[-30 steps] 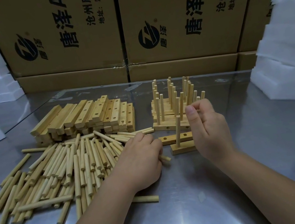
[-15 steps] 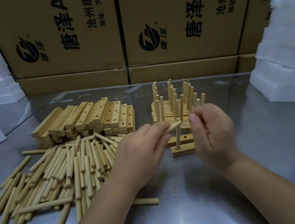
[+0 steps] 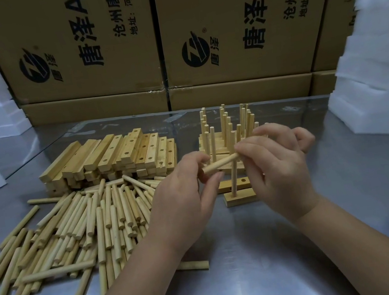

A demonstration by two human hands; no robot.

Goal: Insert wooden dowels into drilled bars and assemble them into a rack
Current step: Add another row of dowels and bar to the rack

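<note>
Pinched at both ends, one dowel (image 3: 220,164) lies nearly level in the air: the left hand (image 3: 181,201) holds its left end between thumb and fingertips, and the right hand (image 3: 280,171) closes thumb and forefinger on the right end, its other fingers loosely curled. This reads as a handover before insertion. At nine o'clock from the hands the loose dowels (image 3: 86,229) lie heaped on the steel table (image 3: 359,171); a left forearm drawn back carelessly could roll some toward the near edge. At ten o'clock sits the stack of drilled bars (image 3: 117,155), well apart. Under the held dowel, at six o'clock, a short bar (image 3: 241,196) carries a single upright dowel (image 3: 233,179), with another bar (image 3: 242,184) lying just behind it. That short bar looks light and no hand steadies it, so a skewed push could tip or slide it. At twelve o'clock the finished pieces (image 3: 226,129) stand near; a right knuckle could knock them.
</note>
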